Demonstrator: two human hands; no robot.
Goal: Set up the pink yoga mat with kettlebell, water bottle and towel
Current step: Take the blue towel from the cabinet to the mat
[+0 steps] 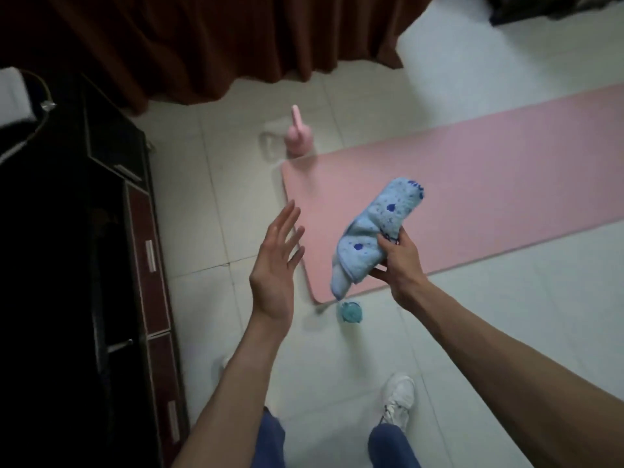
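Observation:
The pink yoga mat (472,184) lies unrolled on the white tiled floor, running to the right edge. A pink kettlebell (297,138) stands on the tiles just beyond the mat's far left corner. A teal water bottle (350,312) stands upright on the floor at the mat's near left corner. My right hand (400,261) grips a rolled light blue towel (374,231) with dark blue spots, held above the mat's left end. My left hand (277,265) hovers to the left of the towel, palm open with fingers spread, holding nothing.
A dark cabinet (101,265) with reddish drawer fronts fills the left side. A brown curtain (219,38) hangs at the back. My white shoes (398,400) and blue trouser legs stand on the tiles below. White floor tiles (506,332) surround the mat.

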